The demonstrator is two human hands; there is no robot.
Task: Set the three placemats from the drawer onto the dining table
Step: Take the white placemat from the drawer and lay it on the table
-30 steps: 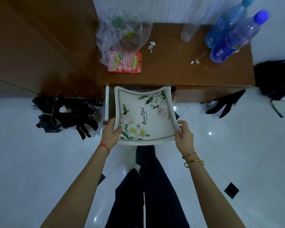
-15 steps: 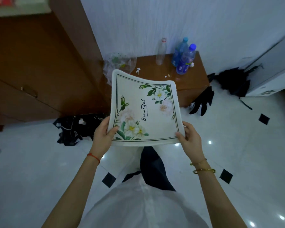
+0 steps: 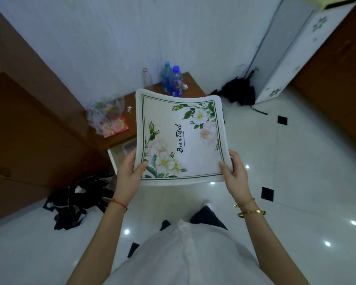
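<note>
A low brown table [image 3: 193,87] stands against the white wall. Two blue bottles [image 3: 173,81] stand on it at the wall side, a clear bottle [image 3: 147,79] just left of them, and a crumpled plastic bag [image 3: 106,114] with a red packet [image 3: 115,127] farther left. On the white floor [image 3: 296,182], black cloth [image 3: 80,202] lies left of the table, and another dark heap [image 3: 237,93] right of it.

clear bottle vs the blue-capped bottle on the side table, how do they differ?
The clear bottle has a pale cap ringed in red; the blue-capped bottle has a blue cap. The clear bottle is slimmer and looks colourless, with no label visible; the blue-capped bottle is wider, blue-tinted and labelled. Both stand upright at the back of the side table, near the wall.
</note>
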